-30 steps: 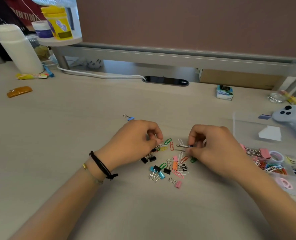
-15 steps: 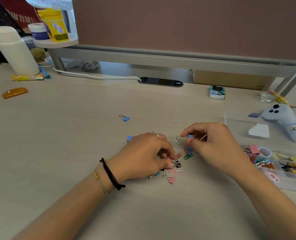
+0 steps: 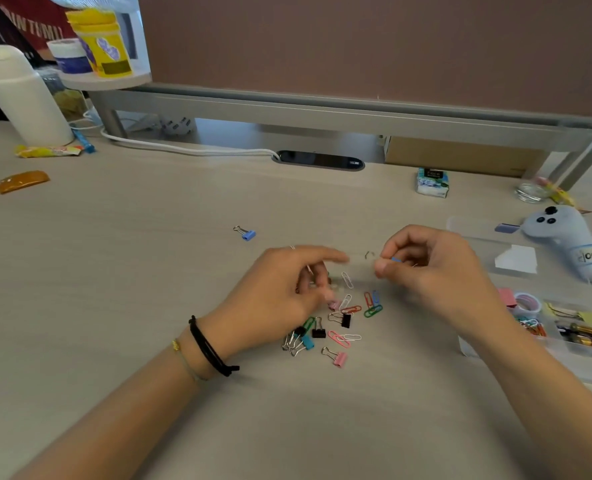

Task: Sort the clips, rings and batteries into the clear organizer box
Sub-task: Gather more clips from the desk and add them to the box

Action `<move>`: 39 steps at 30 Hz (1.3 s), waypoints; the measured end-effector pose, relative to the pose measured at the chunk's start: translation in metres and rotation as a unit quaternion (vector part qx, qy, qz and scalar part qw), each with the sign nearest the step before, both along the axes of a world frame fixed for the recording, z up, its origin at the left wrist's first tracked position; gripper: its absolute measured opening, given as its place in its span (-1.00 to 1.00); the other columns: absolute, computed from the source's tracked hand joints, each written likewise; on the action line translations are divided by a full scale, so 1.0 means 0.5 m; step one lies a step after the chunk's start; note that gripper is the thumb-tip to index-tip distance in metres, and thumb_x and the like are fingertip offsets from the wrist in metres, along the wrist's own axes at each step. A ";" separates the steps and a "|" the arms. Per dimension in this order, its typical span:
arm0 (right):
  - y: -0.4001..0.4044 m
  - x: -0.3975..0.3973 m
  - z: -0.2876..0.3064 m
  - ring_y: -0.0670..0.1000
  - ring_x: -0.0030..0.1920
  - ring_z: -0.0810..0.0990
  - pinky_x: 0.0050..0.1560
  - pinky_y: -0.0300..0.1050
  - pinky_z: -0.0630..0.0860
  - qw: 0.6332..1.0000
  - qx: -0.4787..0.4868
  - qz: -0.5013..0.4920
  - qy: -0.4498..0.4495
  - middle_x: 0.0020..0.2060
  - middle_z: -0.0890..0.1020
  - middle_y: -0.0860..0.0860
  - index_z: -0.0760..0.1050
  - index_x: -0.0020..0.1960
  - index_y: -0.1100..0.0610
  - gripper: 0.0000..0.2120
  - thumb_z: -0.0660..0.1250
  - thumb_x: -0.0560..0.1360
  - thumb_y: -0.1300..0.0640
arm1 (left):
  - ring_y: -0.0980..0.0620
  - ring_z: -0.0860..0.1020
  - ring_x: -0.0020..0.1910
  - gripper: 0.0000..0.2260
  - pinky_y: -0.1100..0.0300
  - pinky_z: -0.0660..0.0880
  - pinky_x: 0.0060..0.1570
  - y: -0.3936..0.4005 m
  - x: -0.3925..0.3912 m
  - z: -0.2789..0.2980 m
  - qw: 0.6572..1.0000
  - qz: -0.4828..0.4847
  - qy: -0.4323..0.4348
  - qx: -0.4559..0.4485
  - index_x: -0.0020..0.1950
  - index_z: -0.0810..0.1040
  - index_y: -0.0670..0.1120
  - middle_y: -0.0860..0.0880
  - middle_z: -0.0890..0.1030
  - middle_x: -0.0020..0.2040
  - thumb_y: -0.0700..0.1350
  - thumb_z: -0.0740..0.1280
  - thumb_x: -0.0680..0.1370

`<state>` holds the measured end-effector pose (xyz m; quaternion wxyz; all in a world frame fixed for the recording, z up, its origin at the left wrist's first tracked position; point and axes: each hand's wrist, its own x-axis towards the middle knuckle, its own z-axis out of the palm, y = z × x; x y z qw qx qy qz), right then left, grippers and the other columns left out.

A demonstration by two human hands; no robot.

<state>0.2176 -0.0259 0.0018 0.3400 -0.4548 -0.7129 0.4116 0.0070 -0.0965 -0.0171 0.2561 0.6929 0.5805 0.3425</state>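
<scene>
Head view: both hands work over a loose pile of clips point(image 3: 336, 320) on the table point(image 3: 114, 306).

Right hand point(image 3: 436, 271): fingers point(image 3: 384, 268) closed in a pinch on a small blue clip point(image 3: 396, 259), held just above the table. Motion blur hides how secure the pinch is.

Left hand point(image 3: 277, 299): fingers curled over the left edge of the pile. Blur prevents a reading of whether they grip anything.

Organizer box point(image 3: 467, 348): at the right table edge, partly behind the right forearm. Its compartments already hold clips, rings and batteries point(image 3: 589, 337).

One blue binder clip point(image 3: 246, 233) lies apart from the pile, further back.

Probable faults from this state:
- Clip slips from the pinch during transfer, caused by the small contact area.
- Paper clips interlock, so lifting one drags others.
- Right forearm catches the box wall and shifts the box.
- The stray binder clip is overlooked.
</scene>
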 end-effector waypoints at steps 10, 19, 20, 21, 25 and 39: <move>0.049 -0.084 0.014 -0.05 -0.36 0.46 -0.28 -0.20 0.41 0.994 -0.015 0.100 -0.050 -0.36 0.49 0.00 0.64 0.04 -0.01 -0.68 0.19 0.58 0.32 | 0.09 0.46 -0.41 -0.82 0.32 0.32 -0.50 0.073 -0.120 0.037 0.903 0.131 -0.383 -0.147 -0.08 0.59 -0.12 -0.02 0.51 -0.28 -0.15 0.25 0.66; 0.102 -0.301 -0.027 0.01 -0.19 0.58 -0.20 -0.11 0.47 0.959 0.116 0.080 -0.244 -0.25 0.58 -0.09 0.59 -0.03 -0.07 -0.86 0.42 0.43 -0.05 | 0.08 0.34 -0.51 -0.80 0.31 0.21 -0.60 0.071 -0.192 0.023 0.846 0.225 -0.458 -0.153 -0.09 0.53 -0.13 -0.05 0.45 -0.41 -0.17 0.14 0.63; 0.104 -0.320 -0.031 0.03 -0.12 0.57 -0.15 -0.09 0.49 0.953 0.128 0.073 -0.265 -0.18 0.59 -0.07 0.59 -0.01 -0.06 -0.81 0.42 0.42 -0.10 | 0.08 0.34 -0.50 -0.78 0.31 0.21 -0.59 0.069 -0.198 0.023 0.848 0.237 -0.454 -0.138 -0.04 0.57 -0.15 -0.05 0.46 -0.43 -0.19 0.13 0.62; 0.105 -0.337 -0.035 0.05 -0.08 0.57 -0.11 -0.07 0.50 0.946 0.141 0.068 -0.284 -0.13 0.60 -0.05 0.58 0.00 -0.06 -0.77 0.42 0.42 -0.15 | 0.08 0.34 -0.50 -0.76 0.31 0.20 -0.59 0.067 -0.204 0.023 0.847 0.247 -0.453 -0.127 0.00 0.59 -0.16 -0.06 0.46 -0.43 -0.21 0.12 0.62; 0.103 -0.380 -0.057 0.10 -0.12 0.57 -0.17 -0.04 0.51 0.917 0.206 0.069 -0.335 -0.14 0.63 0.00 0.53 -0.04 0.01 -0.67 0.38 0.44 -0.24 | 0.06 0.39 -0.49 -0.76 0.29 0.22 -0.58 0.052 -0.225 0.018 0.843 0.266 -0.451 -0.124 -0.05 0.58 -0.19 -0.08 0.51 -0.37 -0.26 0.12 0.59; 0.103 -0.296 -0.006 -0.04 -0.39 0.38 -0.34 -0.18 0.30 0.975 -0.171 0.143 -0.024 -0.34 0.58 0.01 0.59 -0.08 0.13 -0.80 0.36 0.56 0.00 | 0.20 0.42 -0.43 -0.81 0.26 0.35 -0.32 0.012 -0.203 -0.019 0.995 0.082 0.009 -0.063 0.01 0.67 0.10 0.09 0.49 -0.41 -0.02 0.55 0.44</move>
